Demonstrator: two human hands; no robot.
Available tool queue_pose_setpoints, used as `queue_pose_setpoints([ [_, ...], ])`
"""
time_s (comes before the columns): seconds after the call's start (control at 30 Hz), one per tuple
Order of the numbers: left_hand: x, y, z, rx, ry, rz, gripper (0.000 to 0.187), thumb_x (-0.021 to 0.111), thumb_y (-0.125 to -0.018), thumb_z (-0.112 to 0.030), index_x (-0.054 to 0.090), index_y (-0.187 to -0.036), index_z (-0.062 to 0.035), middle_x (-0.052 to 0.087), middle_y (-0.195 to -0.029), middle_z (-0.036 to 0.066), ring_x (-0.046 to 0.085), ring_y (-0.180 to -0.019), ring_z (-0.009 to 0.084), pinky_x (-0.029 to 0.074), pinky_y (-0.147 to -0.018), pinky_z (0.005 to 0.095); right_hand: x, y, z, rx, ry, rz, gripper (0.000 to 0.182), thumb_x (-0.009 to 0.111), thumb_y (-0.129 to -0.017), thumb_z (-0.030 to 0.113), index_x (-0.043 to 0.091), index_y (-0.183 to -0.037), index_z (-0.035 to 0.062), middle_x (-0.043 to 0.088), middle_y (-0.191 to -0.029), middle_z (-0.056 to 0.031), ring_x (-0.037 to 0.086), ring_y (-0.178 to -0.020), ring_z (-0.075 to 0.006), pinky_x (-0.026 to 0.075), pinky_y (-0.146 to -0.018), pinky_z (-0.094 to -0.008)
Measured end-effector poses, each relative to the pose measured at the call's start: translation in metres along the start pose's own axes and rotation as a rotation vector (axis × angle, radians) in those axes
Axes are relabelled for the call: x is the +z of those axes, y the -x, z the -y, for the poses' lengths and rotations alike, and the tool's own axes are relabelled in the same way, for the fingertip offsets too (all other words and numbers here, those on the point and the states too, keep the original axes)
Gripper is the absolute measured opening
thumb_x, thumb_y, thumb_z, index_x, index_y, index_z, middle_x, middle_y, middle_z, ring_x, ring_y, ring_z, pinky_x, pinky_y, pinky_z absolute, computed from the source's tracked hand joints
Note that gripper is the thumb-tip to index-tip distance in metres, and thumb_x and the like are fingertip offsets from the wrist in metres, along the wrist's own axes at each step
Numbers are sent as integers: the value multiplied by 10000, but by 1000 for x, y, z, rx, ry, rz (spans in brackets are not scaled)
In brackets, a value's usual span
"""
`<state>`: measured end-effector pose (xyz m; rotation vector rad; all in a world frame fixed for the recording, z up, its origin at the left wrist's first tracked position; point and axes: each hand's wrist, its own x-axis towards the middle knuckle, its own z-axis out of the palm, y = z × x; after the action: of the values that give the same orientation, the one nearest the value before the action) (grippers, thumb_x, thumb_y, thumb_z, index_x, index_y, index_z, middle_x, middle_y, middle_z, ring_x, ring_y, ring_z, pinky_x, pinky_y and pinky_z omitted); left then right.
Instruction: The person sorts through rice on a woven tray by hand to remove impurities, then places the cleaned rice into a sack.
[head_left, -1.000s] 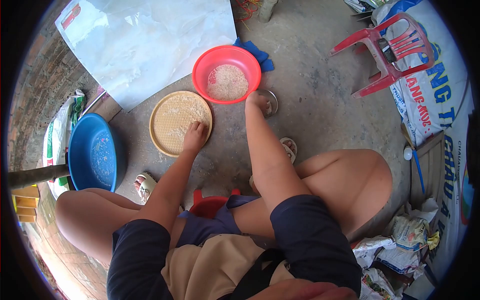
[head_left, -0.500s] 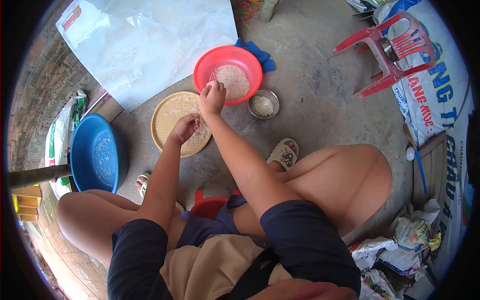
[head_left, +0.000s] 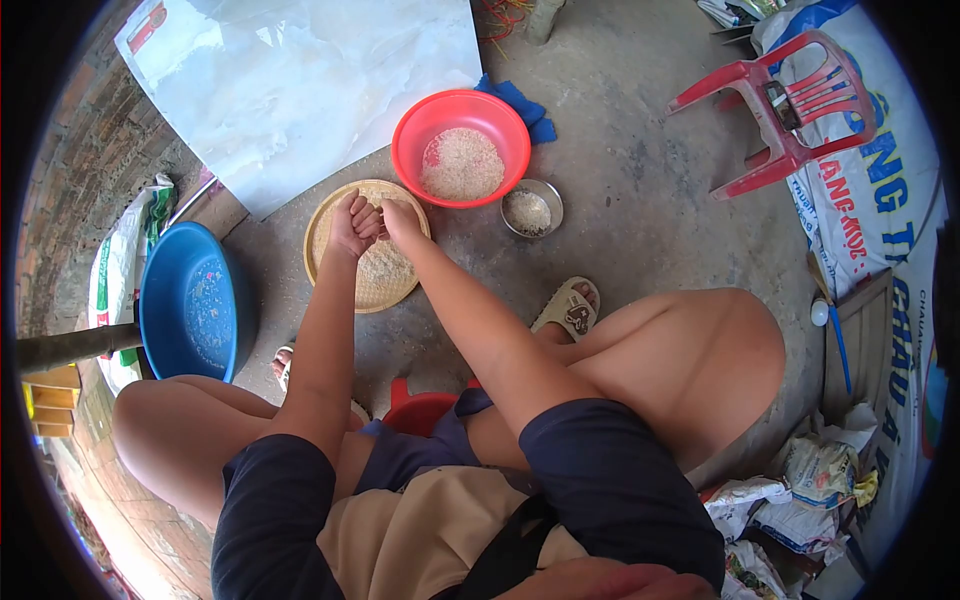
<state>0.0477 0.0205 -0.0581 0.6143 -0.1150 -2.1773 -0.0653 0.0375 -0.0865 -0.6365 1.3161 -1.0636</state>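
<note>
Hands: The left hand (head_left: 357, 225) and right hand (head_left: 403, 222) met above a woven tray (head_left: 316, 250), fingers curled in; whether anything was pinched between them could not be told.
Tray: Round and shallow, it lay on the concrete floor (head_left: 630, 180) before the seated person, appearing light and fairly stiff, best held by its raised rim at opposite sides.
Tray grains: Pale grains (head_left: 380, 268) were spread across the weave, likely light, dry and quick to slide, suited to a fingertip pinch.
Red basin: Just beyond the tray, the basin (head_left: 480, 108) held a broad heap of pale grain (head_left: 462, 165).
Metal bowl: Just beside that basin, the bowl (head_left: 553, 199) contained a smaller heap.
Blue basin: At left, the tub (head_left: 160, 285) showed scattered pale specks.
</note>
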Motion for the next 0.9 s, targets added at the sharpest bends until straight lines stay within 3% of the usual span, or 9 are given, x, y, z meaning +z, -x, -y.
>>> queue_pose_setpoints([
  [0.13, 19, -3, 3, 45, -68, 32, 374, 379, -959, -318, 442, -664, -97, 225, -408, -40, 190, -317, 66, 164, -275, 196, 5, 6, 3, 230, -222, 127, 352, 424, -865, 333, 573, -816, 17, 586, -701, -107, 578, -617, -192, 481, -541, -326],
  [0.2, 27, 0, 3, 161, 207, 295, 365, 384, -959, -342, 512, -779, -51, 304, -448, -24, 245, -325, 60, 226, -281, 180, 7, 5, -1, 239, -234, 119, 377, 408, -870, 357, 577, -853, 21, 589, -700, -107, 576, -598, -200, 485, -552, -324],
  [0.33, 43, 15, 2, 161, 430, 485, 401, 349, -967, -356, 560, -910, -19, 439, -599, 26, 363, -424, 87, 317, -335, 175, 5, 4, -2, 272, -250, 129, 410, 413, -861, 381, 564, -890, 2, 592, -695, -109, 582, -589, -203, 491, -566, -330],
  [0.5, 52, 7, 3, 159, 386, 570, 389, 374, -962, -328, 486, -707, -56, 366, -549, 1, 324, -424, 69, 296, -344, 180, 0, 5, -1, 242, -257, 127, 414, 421, -857, 387, 561, -869, -2, 591, -694, -109, 585, -591, -204, 490, -559, -329],
  [0.57, 50, 1, 5, 138, 355, 575, 414, 371, -962, -316, 434, -627, -82, 331, -530, -5, 286, -414, 73, 262, -342, 191, -2, 2, -2, 261, -250, 115, 388, 403, -878, 385, 558, -886, 29, 597, -786, -126, 565, -701, -222, 483, -656, -371],
  [0.67, 35, -9, 4, 196, 263, 313, 460, 313, -956, -259, 247, -518, -136, 231, -479, -22, 188, -397, 90, 152, -347, 229, -3, 1, -2, 265, -274, 104, 401, 390, -885, 391, 549, -897, 23, 588, -796, -125, 562, -708, -221, 482, -668, -379],
  [0.7, 35, -8, 2, 196, 264, 313, 460, 313, -956, -259, 247, -518, -136, 231, -479, -22, 188, -397, 90, 152, -347, 229, -2, 0, -2, 265, -273, 104, 401, 390, -885, 391, 549, -897, 23, 588, -796, -125, 562, -708, -221, 482, -668, -379],
  [0.77, 34, -7, 0, 108, 3, -80, 438, 324, -938, -255, 225, -524, -153, 205, -484, -25, 161, -393, 93, 137, -344, 237, -1, -1, 0, 305, -323, 85, 403, 372, -895, 402, 535, -896, 33, 576, -800, -117, 559, -721, -226, 481, -685, -382],
  [0.9, 34, -13, 1, 11, -402, -344, 428, 369, -914, -283, 291, -518, -141, 284, -478, -12, 231, -376, 114, 199, -333, 260, -1, 4, 9, 319, -444, 102, 396, 363, -902, 404, 524, -877, 43, 567, -788, -108, 557, -726, -234, 483, -694, -378],
])
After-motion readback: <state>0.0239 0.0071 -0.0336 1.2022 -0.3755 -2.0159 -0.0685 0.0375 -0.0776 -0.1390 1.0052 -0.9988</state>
